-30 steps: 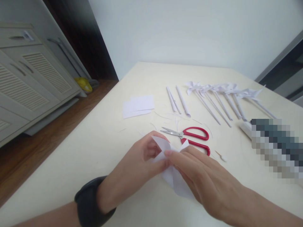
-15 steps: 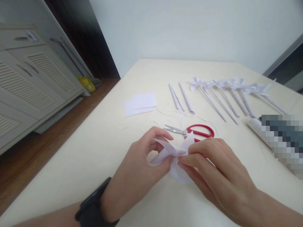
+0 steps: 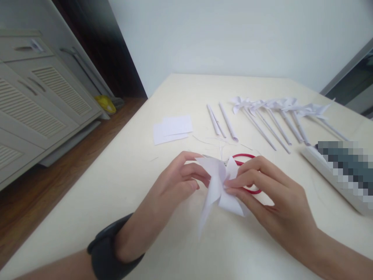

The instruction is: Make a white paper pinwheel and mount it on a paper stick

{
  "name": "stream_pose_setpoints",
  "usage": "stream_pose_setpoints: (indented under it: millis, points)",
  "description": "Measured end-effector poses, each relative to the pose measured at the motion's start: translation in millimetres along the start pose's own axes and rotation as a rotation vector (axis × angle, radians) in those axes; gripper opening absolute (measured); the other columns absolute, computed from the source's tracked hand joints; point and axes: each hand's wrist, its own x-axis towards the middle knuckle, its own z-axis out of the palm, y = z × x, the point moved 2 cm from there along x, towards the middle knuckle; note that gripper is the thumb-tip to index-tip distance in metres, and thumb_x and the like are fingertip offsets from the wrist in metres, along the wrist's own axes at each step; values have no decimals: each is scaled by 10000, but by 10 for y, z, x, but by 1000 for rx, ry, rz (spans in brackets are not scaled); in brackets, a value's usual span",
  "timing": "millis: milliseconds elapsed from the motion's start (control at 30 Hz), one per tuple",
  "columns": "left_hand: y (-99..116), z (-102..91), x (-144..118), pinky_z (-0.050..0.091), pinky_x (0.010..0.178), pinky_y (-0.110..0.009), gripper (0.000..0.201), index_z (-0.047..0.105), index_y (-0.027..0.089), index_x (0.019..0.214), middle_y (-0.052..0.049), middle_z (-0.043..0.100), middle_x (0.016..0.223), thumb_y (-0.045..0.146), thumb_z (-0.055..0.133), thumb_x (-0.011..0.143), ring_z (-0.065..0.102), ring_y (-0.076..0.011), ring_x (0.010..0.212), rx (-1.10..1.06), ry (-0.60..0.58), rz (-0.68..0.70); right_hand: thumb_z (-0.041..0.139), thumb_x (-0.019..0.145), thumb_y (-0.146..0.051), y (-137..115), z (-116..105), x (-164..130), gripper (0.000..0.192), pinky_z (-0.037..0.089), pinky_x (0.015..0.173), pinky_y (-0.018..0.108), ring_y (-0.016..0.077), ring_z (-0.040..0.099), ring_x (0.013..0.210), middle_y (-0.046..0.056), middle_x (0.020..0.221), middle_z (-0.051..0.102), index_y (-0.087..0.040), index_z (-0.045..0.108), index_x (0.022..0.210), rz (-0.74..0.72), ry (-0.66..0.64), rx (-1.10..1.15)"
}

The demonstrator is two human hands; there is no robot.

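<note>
A white paper pinwheel with curved blades is held up over the table near me. My right hand pinches it at the centre between thumb and fingers. On its left side my left hand, with a dark band on the wrist, is open; its thumb is off the paper. The fingertips reach behind a blade, and I cannot tell if they touch it. Behind the pinwheel lie scissors with red handles, partly covered by the paper and my right hand.
White paper pieces overlap at the left. Rolled paper sticks lie beyond the scissors, among thin paper scraps. Several finished pinwheels on sticks are lined up at the back right. A blurred-out object sits at the right edge.
The pinwheel has turned in my hands, and one blade now points down toward me. My left thumb has let go of the paper, while my right hand keeps its pinch.
</note>
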Motion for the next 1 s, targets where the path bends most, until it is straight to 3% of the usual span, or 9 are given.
stream_pose_setpoints:
  millis: [200, 367, 500, 800, 1000]
  points:
    - [-20, 20, 60, 427, 723, -300, 294, 443, 196, 948, -3, 581, 771, 79, 560, 705, 572, -181, 782, -10, -12, -132, 612, 748, -121, 24, 7, 34, 102, 471, 662, 287, 177, 561, 833, 14, 799, 555, -223, 612, 753, 147, -25, 160]
    - [-3, 41, 51, 444, 680, -262, 286, 477, 196, 916, -5, 589, 810, 105, 623, 688, 571, -173, 801, 18, -15, -135, 589, 759, -110, -1, 41, 21, 133, 489, 689, 295, 145, 574, 748, 5, 806, 574, -230, 633, 796, 107, -67, 190]
    - [0, 46, 64, 444, 622, -230, 278, 471, 207, 897, 17, 585, 770, 133, 640, 689, 578, -153, 744, -37, -4, -169, 579, 768, -133, 30, 28, 30, 133, 488, 645, 286, 172, 575, 815, 16, 840, 574, -243, 640, 811, 113, -71, 161]
    - [-19, 44, 48, 426, 593, -190, 251, 438, 211, 922, 31, 564, 752, 135, 593, 740, 532, -106, 686, 16, 28, -147, 592, 761, -140, 68, 14, 18, 105, 472, 707, 330, 195, 555, 879, 14, 847, 568, -241, 613, 780, 115, -55, 118]
    - [14, 56, 43, 424, 583, -208, 233, 446, 201, 918, 18, 573, 739, 146, 589, 742, 553, -125, 685, 90, 40, -108, 575, 754, -116, 55, 37, 17, 114, 468, 650, 321, 176, 549, 780, 10, 824, 555, -227, 588, 768, 142, -82, 145]
